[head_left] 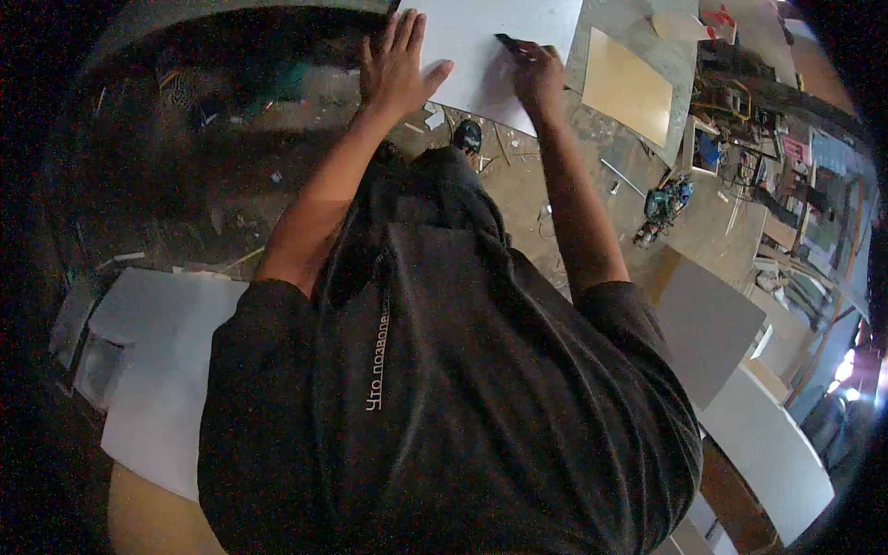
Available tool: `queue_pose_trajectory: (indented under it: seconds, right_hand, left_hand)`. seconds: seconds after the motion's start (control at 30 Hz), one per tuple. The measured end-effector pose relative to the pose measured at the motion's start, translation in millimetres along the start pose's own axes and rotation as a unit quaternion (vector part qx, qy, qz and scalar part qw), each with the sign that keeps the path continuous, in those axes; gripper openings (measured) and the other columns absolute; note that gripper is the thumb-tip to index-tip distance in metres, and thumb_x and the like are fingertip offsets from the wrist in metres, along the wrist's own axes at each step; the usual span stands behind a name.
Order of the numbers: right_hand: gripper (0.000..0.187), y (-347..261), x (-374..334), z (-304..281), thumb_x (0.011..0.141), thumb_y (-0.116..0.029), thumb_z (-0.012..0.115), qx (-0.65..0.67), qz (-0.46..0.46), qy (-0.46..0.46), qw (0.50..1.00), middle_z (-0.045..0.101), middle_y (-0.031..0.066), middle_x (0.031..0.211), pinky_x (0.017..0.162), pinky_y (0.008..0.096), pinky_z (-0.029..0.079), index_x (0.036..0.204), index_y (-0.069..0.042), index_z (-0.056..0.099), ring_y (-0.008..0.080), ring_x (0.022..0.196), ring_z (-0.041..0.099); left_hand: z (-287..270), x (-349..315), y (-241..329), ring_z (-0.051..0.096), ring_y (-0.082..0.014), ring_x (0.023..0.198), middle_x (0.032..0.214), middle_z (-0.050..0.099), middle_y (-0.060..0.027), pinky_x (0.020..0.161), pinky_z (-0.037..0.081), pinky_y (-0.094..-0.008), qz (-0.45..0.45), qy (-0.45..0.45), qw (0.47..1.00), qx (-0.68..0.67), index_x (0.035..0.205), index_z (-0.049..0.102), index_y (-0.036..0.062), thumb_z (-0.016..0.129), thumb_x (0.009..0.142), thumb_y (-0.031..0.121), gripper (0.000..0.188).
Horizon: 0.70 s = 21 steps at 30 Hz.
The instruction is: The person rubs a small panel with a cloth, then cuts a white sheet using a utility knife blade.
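Note:
A white board (462, 85) lies at the top of the head view, reaching past its upper edge. My left hand (396, 72) rests at the board's left edge, fingers stretched out and thumb apart, holding nothing. My right hand (540, 79) is closed around a small dark hand tool (509, 43) with a flat, pointed end, held over the board's right half. Its exact kind is too small and blurred to make out. A shadow from the right hand falls on the board.
A tan sheet (627, 88) lies right of the board on a grey surface. On the littered floor are a green power tool (668, 205) and a thin pale rod (623, 178). White panels (157, 319) stand at the left, a grey panel (710, 324) at the right. Cluttered shelving lines the far right.

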State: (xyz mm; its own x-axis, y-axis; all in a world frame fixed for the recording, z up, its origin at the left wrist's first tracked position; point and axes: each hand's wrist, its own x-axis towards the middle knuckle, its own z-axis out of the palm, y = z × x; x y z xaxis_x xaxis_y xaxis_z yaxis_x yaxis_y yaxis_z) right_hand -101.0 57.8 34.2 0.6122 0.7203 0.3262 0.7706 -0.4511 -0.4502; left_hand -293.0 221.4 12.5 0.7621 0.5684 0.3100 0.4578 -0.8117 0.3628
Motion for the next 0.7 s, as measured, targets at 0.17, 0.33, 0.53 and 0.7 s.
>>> queue_pose_trajectory:
  seconds: [0.17, 0.33, 0.53, 0.7]
  right_hand:
    - [0.038, -11.7, -24.0, -22.3, 0.084, -0.007, 0.065, -0.018, -0.017, -0.022, 0.999, 0.073, 0.0099, 0.096, 0.082, 0.0383, 0.054, 0.114, -0.026, 0.08, 0.0298, 0.09, 0.065]
    - [0.031, 14.8, -41.2, -10.0, 0.094, -0.009, 0.059, -0.033, -0.087, -0.065, 0.994, 0.07, 0.0128, 0.09, 0.078, 0.0395, 0.053, 0.114, -0.022, 0.08, 0.0297, 0.086, 0.063]
    - [0.03, -1.1, -66.8, -10.1, 0.093, -0.008, 0.062, 0.048, -0.088, -0.058, 0.993, 0.064, 0.0119, 0.083, 0.075, 0.0386, 0.051, 0.113, -0.019, 0.08, 0.0292, 0.081, 0.06]
    - [0.034, -9.0, -78.0, -20.1, 0.086, -0.004, 0.066, 0.034, -0.02, -0.04, 0.998, 0.061, 0.0119, 0.082, 0.072, 0.0381, 0.052, 0.114, -0.019, 0.08, 0.0283, 0.081, 0.061]
  left_hand:
    - [-6.6, -4.2, 5.9, 0.038, -0.0391, 0.145, 0.159, 0.04, -0.0169, 0.115, 0.029, -0.0626, -0.009, 0.055, 0.994, -0.089, 0.152, 0.045, 0.007, 0.066, 0.093, 0.04, 0.07]
    - [-11.9, 0.8, 6.0, 0.018, -0.0337, 0.156, 0.172, 0.015, -0.0114, 0.121, 0.018, -0.0649, -0.044, -0.073, 0.995, -0.052, 0.165, 0.015, 0.0086, 0.059, 0.096, 0.049, 0.091]
    - [-15.6, -1.9, 1.5, 0.02, -0.0326, 0.156, 0.17, 0.02, -0.012, 0.121, 0.019, -0.0633, -0.04, -0.073, 0.995, -0.063, 0.163, 0.022, 0.0075, 0.055, 0.1, 0.039, 0.078]
    - [-13.2, 1.4, -0.2, 0.02, -0.0313, 0.156, 0.169, 0.024, -0.014, 0.123, 0.014, -0.062, 0.01, -0.051, 0.998, -0.021, 0.161, 0.028, 0.0032, 0.05, 0.103, 0.037, 0.071]
